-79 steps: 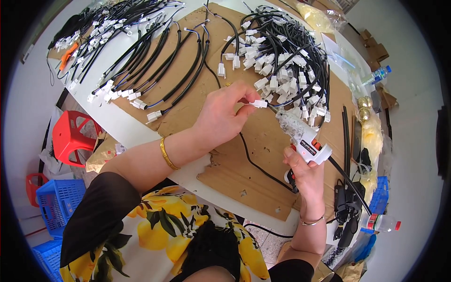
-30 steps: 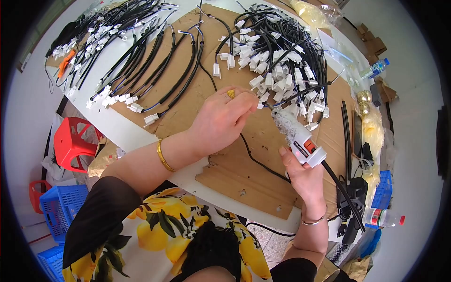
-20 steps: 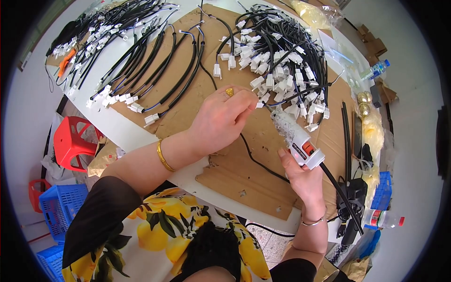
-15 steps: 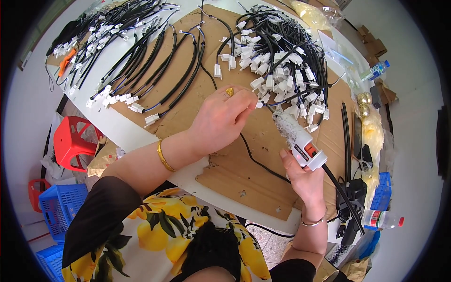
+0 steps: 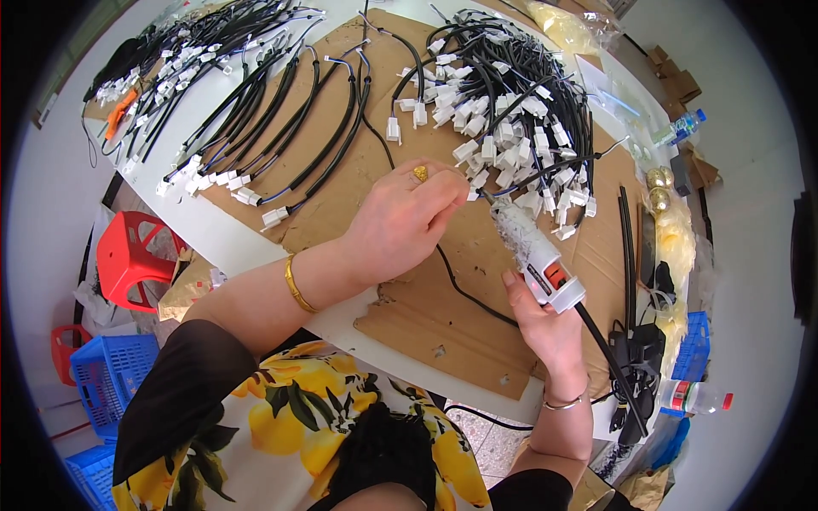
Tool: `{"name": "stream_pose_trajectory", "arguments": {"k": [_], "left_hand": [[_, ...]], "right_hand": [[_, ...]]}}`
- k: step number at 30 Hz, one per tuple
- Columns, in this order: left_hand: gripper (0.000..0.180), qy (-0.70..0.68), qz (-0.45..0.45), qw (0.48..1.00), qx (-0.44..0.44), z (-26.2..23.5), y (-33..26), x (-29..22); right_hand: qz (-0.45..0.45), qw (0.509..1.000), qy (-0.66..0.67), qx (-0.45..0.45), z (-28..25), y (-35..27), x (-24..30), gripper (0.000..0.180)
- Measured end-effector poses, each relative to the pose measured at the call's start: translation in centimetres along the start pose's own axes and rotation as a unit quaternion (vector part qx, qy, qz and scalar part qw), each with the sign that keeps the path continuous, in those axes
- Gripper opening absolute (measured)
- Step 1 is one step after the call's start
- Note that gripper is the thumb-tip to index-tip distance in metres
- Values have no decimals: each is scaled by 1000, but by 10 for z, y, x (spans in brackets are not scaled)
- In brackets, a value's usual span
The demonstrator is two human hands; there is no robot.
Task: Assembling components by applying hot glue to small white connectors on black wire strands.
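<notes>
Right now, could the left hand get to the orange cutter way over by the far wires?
Probably not without leaning. The left hand is pinching a white connector at the glue gun, and the orange cutter lies far off across the wire bundles.

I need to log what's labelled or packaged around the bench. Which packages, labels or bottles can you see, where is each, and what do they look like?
Label: on the white glue gun held in the right hand; small orange patch on white.
Plastic bottle: far right of the table, lying tilted; clear, blue cap.
Second bottle: lower right; clear, white label band, red cap.
Clear bag: top edge; yellowish contents.
No screens or signs.
</notes>
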State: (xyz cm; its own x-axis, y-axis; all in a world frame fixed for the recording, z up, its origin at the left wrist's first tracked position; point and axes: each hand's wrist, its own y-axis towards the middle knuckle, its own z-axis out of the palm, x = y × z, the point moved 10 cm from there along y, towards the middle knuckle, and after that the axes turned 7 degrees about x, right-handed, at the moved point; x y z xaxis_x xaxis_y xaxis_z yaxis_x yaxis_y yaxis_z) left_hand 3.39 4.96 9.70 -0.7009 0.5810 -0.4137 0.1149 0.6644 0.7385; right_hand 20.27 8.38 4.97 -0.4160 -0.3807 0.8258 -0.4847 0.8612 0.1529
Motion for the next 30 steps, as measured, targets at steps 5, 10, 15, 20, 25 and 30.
{"name": "stream_pose_trajectory", "arguments": {"k": [5, 10, 15, 20, 25, 30], "left_hand": [[15, -17, 4, 1000, 3, 1, 0, -1], [16, -15, -6, 1000, 5, 2, -2, 4], [17, -15, -3, 1000, 3, 2, -1, 2], [17, -20, -15, 1000, 15, 4, -1, 7], [17, -16, -15, 1000, 13, 5, -2, 7], [17, -16, -11, 1000, 10, 4, -2, 6]], "right_hand": [[-73, 990, -123, 0, 0, 1, 13, 19], [-183, 958, -216, -31, 2, 0, 48, 22], [-228, 935, -269, -38, 2, -3, 60, 22], [-232, 930, -283, -30, 4, 0, 59, 22], [-234, 929, -284, -22, 6, 0, 60, 22], [-226, 928, -294, -22, 6, -1, 57, 22]]}}
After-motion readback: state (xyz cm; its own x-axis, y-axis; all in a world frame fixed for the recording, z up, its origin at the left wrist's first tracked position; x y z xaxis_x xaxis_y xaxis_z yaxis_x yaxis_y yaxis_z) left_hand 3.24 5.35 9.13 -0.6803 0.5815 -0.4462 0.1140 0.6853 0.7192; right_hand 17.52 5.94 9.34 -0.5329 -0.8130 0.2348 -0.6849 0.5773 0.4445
